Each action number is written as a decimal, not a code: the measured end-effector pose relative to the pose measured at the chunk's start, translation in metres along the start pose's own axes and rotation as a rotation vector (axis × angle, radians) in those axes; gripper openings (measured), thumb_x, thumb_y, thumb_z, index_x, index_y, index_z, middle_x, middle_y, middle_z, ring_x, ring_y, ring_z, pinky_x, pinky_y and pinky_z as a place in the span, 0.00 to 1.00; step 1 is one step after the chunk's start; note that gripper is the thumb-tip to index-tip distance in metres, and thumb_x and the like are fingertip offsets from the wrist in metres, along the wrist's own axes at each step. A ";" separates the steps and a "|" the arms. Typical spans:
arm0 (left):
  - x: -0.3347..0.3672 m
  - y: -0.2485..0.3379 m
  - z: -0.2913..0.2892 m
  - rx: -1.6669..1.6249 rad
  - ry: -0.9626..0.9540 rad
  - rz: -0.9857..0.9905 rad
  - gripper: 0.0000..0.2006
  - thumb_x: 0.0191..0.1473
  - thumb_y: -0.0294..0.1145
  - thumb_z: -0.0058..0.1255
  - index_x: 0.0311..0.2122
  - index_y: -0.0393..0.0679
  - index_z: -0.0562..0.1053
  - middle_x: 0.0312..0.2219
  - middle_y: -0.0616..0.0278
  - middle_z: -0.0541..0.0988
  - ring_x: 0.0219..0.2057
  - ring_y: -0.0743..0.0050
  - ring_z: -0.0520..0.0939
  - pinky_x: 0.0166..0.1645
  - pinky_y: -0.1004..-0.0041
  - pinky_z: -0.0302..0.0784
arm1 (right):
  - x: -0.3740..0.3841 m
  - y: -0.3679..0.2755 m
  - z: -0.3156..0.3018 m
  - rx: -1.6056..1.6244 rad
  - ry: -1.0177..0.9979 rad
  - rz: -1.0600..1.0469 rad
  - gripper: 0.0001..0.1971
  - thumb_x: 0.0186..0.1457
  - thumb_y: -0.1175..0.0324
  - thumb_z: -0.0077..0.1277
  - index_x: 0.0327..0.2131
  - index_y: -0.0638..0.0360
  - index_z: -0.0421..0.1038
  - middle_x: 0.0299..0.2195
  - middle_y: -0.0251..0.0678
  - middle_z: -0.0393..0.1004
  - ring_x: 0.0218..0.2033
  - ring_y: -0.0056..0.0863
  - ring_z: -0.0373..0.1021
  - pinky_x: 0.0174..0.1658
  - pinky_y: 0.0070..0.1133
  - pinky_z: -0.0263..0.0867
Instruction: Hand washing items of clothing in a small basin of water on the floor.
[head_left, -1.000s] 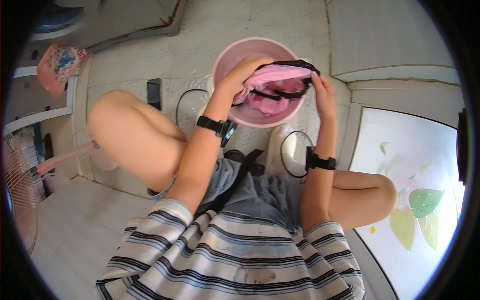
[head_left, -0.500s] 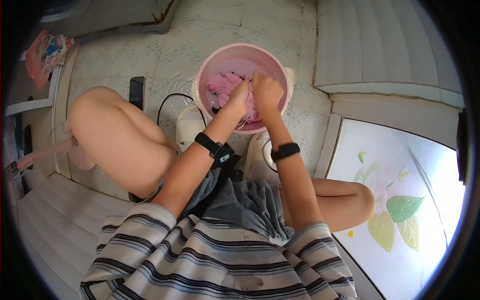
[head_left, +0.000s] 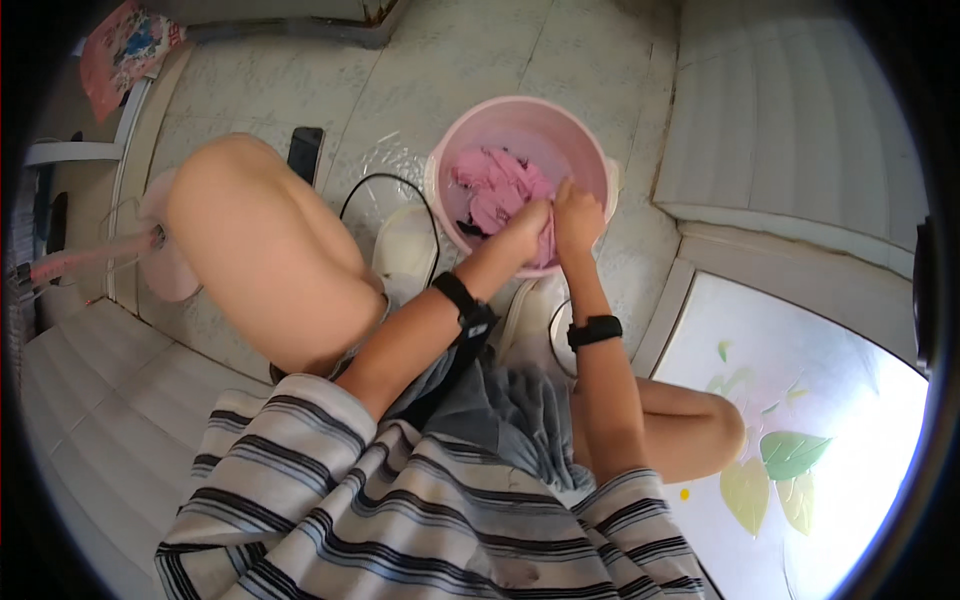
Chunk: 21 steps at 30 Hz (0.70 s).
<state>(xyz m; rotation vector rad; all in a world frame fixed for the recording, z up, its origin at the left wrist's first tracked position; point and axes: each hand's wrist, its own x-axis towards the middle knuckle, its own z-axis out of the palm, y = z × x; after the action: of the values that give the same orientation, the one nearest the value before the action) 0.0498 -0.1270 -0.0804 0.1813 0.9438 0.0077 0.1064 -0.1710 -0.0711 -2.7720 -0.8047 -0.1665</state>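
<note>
A pink basin (head_left: 470, 124) with pale handles stands on the floor in front of my feet, with some water in it. Bunched wet pink cloth (head_left: 497, 183) lies inside, and its near end runs up between my hands. My left hand (head_left: 530, 226) is closed round that end at the near side of the basin. Close beside it, my right hand (head_left: 579, 218) is closed too, pressed against the same cloth. The fingertips of both hands are partly hidden. A small dark item (head_left: 468, 229) shows at the cloth's left edge.
A dark phone (head_left: 305, 154) lies on the tiled floor to the left, near my knee. Clear plastic (head_left: 392, 160) and a black cord (head_left: 345, 203) are beside the basin. At the right stands a white panel with leaf patterns (head_left: 795, 455).
The view has shifted, so the basin sits farther right. My hands have moved toward the basin's near side, and more of the bunched cloth shows beyond them.
</note>
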 end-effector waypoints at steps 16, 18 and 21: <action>-0.007 0.029 -0.043 -0.060 0.060 -0.005 0.10 0.52 0.35 0.36 0.27 0.45 0.70 0.22 0.64 0.75 0.23 0.73 0.76 0.30 0.72 0.72 | -0.018 -0.052 -0.026 0.057 -0.024 -0.138 0.21 0.51 0.57 0.46 0.10 0.58 0.68 0.11 0.43 0.68 0.13 0.40 0.68 0.16 0.31 0.63; -0.002 0.047 -0.061 0.146 -1.096 0.112 0.10 0.52 0.35 0.36 0.32 0.44 0.69 0.22 0.63 0.72 0.23 0.73 0.73 0.29 0.73 0.70 | -0.049 -0.078 -0.054 0.068 0.026 -0.374 0.25 0.54 0.55 0.40 0.10 0.60 0.68 0.14 0.46 0.70 0.15 0.42 0.69 0.17 0.34 0.64; -0.012 0.028 -0.018 0.355 -0.512 0.211 0.13 0.54 0.36 0.32 0.33 0.43 0.70 0.24 0.60 0.74 0.26 0.70 0.75 0.30 0.71 0.71 | -0.020 -0.029 -0.026 0.019 -0.033 -0.176 0.22 0.51 0.57 0.44 0.08 0.56 0.67 0.11 0.42 0.67 0.12 0.39 0.68 0.15 0.32 0.62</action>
<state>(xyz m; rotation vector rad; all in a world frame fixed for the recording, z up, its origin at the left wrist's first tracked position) 0.0303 -0.0976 -0.0766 0.5820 0.4055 -0.0119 0.0731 -0.1641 -0.0438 -2.6913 -1.0536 -0.1442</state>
